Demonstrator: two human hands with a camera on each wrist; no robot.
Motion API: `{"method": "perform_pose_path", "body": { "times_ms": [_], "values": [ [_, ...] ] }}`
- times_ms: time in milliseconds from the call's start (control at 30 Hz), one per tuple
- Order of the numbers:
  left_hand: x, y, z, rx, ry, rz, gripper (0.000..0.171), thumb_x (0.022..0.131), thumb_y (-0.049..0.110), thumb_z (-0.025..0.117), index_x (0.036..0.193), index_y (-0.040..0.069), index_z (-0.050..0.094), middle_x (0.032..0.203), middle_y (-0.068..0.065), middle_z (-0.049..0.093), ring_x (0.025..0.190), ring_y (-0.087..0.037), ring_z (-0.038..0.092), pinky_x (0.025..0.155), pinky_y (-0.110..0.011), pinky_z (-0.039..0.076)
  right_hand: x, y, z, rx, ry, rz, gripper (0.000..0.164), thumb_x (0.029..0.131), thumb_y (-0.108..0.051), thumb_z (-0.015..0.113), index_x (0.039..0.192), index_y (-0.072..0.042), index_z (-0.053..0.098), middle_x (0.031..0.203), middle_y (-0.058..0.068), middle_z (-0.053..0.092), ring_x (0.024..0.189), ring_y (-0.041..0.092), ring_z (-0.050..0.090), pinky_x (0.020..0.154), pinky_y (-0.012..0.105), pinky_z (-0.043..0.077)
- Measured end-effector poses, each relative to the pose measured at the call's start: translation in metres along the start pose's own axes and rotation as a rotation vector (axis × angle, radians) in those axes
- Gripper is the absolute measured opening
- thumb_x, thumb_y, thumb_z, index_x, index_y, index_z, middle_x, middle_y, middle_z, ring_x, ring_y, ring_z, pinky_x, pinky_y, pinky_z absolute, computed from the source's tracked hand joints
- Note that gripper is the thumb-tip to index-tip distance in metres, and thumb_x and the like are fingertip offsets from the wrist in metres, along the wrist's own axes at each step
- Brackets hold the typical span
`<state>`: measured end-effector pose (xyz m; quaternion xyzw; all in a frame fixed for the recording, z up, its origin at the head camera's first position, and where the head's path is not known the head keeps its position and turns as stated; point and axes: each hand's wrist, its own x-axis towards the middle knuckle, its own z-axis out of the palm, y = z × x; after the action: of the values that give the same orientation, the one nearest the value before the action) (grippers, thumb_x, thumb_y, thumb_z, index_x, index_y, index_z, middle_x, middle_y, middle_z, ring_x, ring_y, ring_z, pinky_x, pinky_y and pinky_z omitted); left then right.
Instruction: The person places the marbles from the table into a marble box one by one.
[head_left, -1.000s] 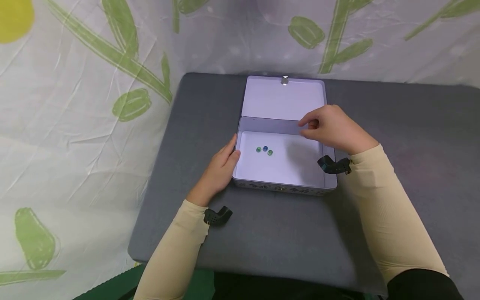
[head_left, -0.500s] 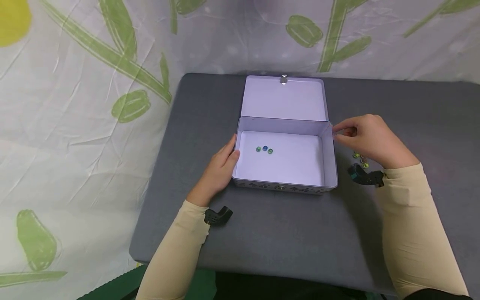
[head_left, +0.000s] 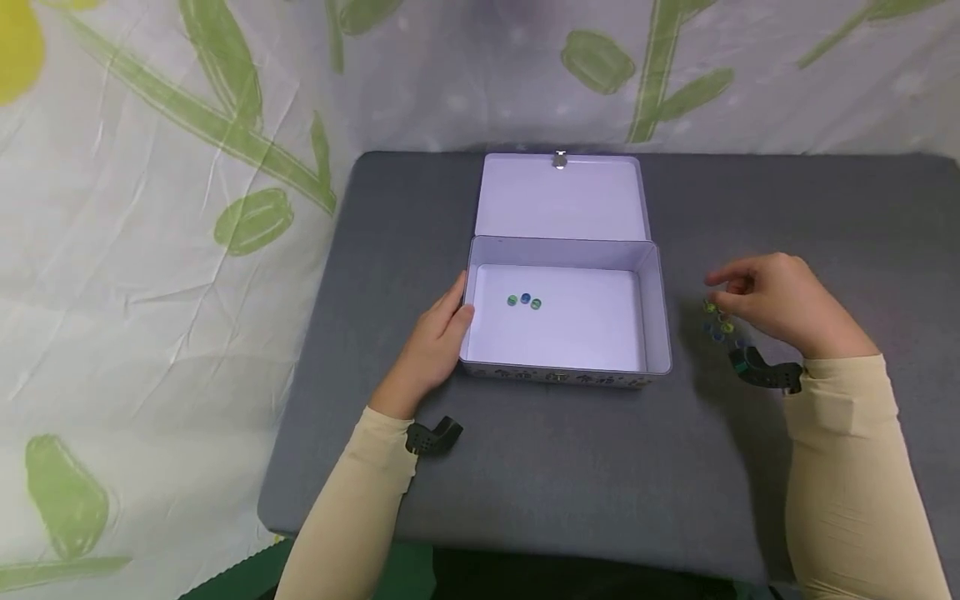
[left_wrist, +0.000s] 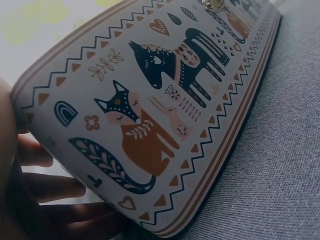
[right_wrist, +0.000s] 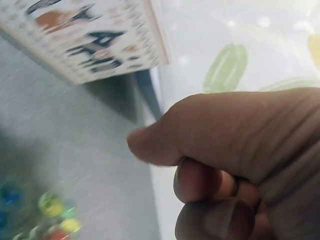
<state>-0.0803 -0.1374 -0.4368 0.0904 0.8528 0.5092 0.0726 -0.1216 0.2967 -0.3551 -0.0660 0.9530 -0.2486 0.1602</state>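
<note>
A tin box [head_left: 555, 375] with a patterned outside and white inside stands on the grey table, its lid [head_left: 561, 196] folded back. Inside it lie two green marbles [head_left: 536, 304] and one blue marble [head_left: 526, 298]. My left hand [head_left: 427, 346] holds the box's left wall, thumb at the rim and fingers along the outside. To the right of the box, my right hand [head_left: 780, 304] hovers by a group of loose marbles [head_left: 717, 327], partly hidden beneath it. In the right wrist view its fingers [right_wrist: 215, 220] are loosely bent, and nothing shows between thumb and fingertips.
The grey table [head_left: 570, 467] runs on to the right of the marbles. Its left edge is close to my left forearm. A white sheet with green plant drawings [head_left: 600, 62] hangs behind the table and along its left side. A metal clasp [head_left: 560, 159] sits on the lid's far edge.
My right hand has moved from over the box out to the right and down toward the loose marbles. The left hand stays on the box, and the marbles inside lie as before.
</note>
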Motion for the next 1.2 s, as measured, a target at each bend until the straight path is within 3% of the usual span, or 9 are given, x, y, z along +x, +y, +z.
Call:
{"method": "perform_pose_path", "body": {
  "times_ms": [133, 267, 400, 700, 1200],
  "values": [
    [-0.003, -0.001, 0.0, 0.005, -0.001, 0.007, 0.061, 0.113, 0.029, 0.037, 0.167, 0.004, 0.023, 0.173, -0.009, 0.026, 0.16, -0.021, 0.022, 0.13, -0.045, 0.02, -0.003, 0.012, 0.01, -0.009, -0.037, 0.004, 0.031, 0.101, -0.016, 0.066, 0.124, 0.002, 0.074, 0.088, 0.01, 0.066, 0.067, 0.017, 0.049, 0.058, 0.032, 0.04],
    [-0.004, -0.001, -0.001, 0.002, -0.001, -0.001, 0.061, 0.113, 0.03, 0.037, 0.167, 0.005, 0.022, 0.173, -0.008, 0.025, 0.16, -0.02, 0.021, 0.13, -0.045, 0.02, -0.004, 0.023, 0.019, -0.021, -0.046, 0.005, 0.03, 0.1, -0.017, 0.069, 0.119, 0.005, 0.075, 0.097, 0.016, 0.071, 0.083, 0.025, 0.061, 0.067, 0.035, 0.048],
    [-0.004, 0.0, 0.0, -0.002, -0.003, -0.007, 0.062, 0.114, 0.031, 0.036, 0.168, 0.006, 0.02, 0.174, -0.008, 0.023, 0.16, -0.019, 0.02, 0.13, -0.045, 0.02, -0.005, 0.03, 0.027, -0.022, -0.047, 0.012, 0.027, 0.098, -0.016, 0.071, 0.114, 0.005, 0.076, 0.1, 0.018, 0.074, 0.088, 0.026, 0.065, 0.072, 0.037, 0.051],
    [-0.005, 0.001, 0.001, -0.01, -0.004, -0.011, 0.061, 0.114, 0.031, 0.036, 0.168, 0.008, 0.02, 0.174, -0.007, 0.022, 0.16, -0.017, 0.019, 0.13, -0.044, 0.019, -0.007, 0.034, 0.04, -0.03, -0.016, -0.02, 0.026, 0.094, -0.015, 0.075, 0.11, 0.005, 0.078, 0.087, 0.01, 0.071, 0.078, 0.02, 0.058, 0.067, 0.034, 0.047],
    [-0.005, -0.001, 0.0, -0.007, 0.005, -0.019, 0.061, 0.114, 0.031, 0.036, 0.168, 0.007, 0.022, 0.173, -0.005, 0.025, 0.16, -0.017, 0.021, 0.13, -0.042, 0.02, -0.008, 0.028, 0.037, -0.036, 0.011, -0.037, 0.025, 0.093, -0.016, 0.076, 0.107, 0.005, 0.079, 0.083, 0.006, 0.072, 0.075, 0.018, 0.057, 0.062, 0.03, 0.045]
  ]
}}
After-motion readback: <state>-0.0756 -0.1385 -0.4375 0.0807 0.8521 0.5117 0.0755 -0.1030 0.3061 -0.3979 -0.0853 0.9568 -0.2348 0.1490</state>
